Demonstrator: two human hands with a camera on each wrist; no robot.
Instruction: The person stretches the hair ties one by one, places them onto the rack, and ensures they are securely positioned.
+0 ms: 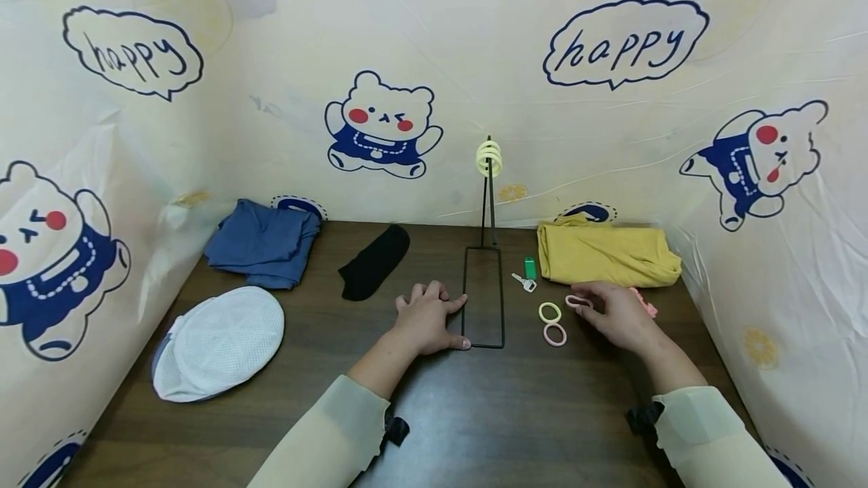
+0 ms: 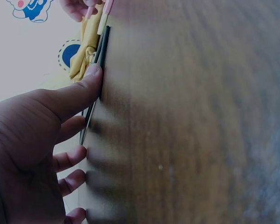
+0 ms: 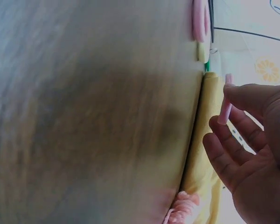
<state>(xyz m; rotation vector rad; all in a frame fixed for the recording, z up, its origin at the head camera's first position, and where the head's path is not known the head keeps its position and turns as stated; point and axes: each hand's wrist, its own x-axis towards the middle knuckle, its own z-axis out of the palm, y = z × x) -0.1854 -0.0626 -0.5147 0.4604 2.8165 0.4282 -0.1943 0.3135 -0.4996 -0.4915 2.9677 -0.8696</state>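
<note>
A black wire stand (image 1: 503,300) has a rectangular base on the table and an upright at the back, with several pale yellow rings (image 1: 489,159) at its top. My left hand (image 1: 426,320) rests with spread fingers at the base's left side, its thumb (image 2: 91,84) on the wire. Between thumb and fingers, my right hand (image 1: 620,315) pinches a small pink ring (image 3: 226,105), raised off the table in front of the yellow cloth. To its left lie a yellow ring (image 1: 550,304) and another pink ring (image 1: 545,334), edges meeting.
A key (image 1: 528,285) with a green tag (image 1: 530,268) lies right of the stand. Folded yellow cloth (image 1: 606,251) sits behind the right hand, near a coral ruffled item (image 3: 184,207). Leftward are a black sock (image 1: 375,262), folded blue cloth (image 1: 264,241) and a white cap (image 1: 220,341).
</note>
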